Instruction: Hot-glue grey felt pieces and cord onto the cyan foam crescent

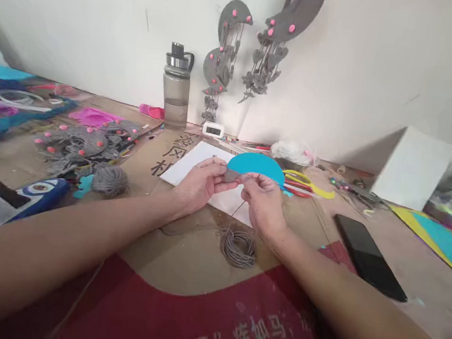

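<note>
While both arms reach forward over the worktable, the head view shows the following.

Left hand: the left hand (199,184) pinches the lower left edge of a blue crescent (257,167), fingers closed on it beside a small grey wrapped patch at the crescent's bottom edge.
Right hand: the right hand (262,200) pinches the same edge just to the right of that patch, thumb and forefinger closed on the crescent and on a grey cord (238,210) that runs down from the fingers.
Blue crescent: held up just above the table between the two hands, rounded side up, over a white sheet (189,164).
Grey cord: it hangs from the right hand to a loose coil (238,247) lying on the brown cardboard (191,255) near the right wrist.
Left side of table: a ball of grey yarn (110,179) lies beside a heap of grey pieces with pink dots (80,145).
Back of table: a water bottle (176,87) stands against the wall, with a small white clock (213,129) just to its right.
Wall: grey crescent hangings (266,39) with pink dots hang above the clock.
Right side of table: a black phone (368,256) lies flat, well apart from a white box (415,167) behind it.
Near edge: red cloth with white characters (227,328) covers the foreground between the arms.
</note>
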Available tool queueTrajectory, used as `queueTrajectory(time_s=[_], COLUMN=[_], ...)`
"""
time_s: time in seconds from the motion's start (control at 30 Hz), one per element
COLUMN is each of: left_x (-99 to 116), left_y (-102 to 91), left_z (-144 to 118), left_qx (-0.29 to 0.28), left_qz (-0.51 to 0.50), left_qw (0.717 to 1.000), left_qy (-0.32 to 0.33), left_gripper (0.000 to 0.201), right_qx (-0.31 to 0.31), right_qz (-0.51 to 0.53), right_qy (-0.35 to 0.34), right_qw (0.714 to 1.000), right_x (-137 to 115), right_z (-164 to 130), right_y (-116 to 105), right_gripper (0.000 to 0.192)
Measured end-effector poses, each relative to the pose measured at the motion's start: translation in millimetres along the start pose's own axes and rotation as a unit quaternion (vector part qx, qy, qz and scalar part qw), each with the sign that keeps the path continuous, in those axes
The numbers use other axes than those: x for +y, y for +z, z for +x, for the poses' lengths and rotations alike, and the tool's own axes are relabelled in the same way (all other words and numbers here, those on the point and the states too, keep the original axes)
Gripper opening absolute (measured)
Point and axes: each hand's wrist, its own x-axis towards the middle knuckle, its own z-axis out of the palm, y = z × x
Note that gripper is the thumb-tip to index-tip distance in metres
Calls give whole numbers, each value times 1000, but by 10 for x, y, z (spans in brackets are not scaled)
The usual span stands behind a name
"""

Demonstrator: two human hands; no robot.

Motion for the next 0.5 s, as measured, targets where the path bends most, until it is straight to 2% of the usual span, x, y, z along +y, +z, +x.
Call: queueTrajectory(time_s=[0.2,0.33,0.4,0.5], left_x=[-23,-56,-71,-70], left_y=[10,40,43,37], left_z=[-14,-25,-34,-54], left_qx=[3,18,35,71], left_qz=[5,82,176,329], left_qw=[1000,994,977,924], left_qy=[-1,63,114,183], left_gripper=[15,28,35,34], right_qx=[5,34,47,55], right_qz=[-4,-11,-15,-41], right_qy=[7,-5,-17,-34], right_qw=[1000,999,999,997], right_x=[5,4,1,-17], right_z=[8,9,4,-22], right_y=[10,16,23,47], right_gripper=[18,19,19,19])
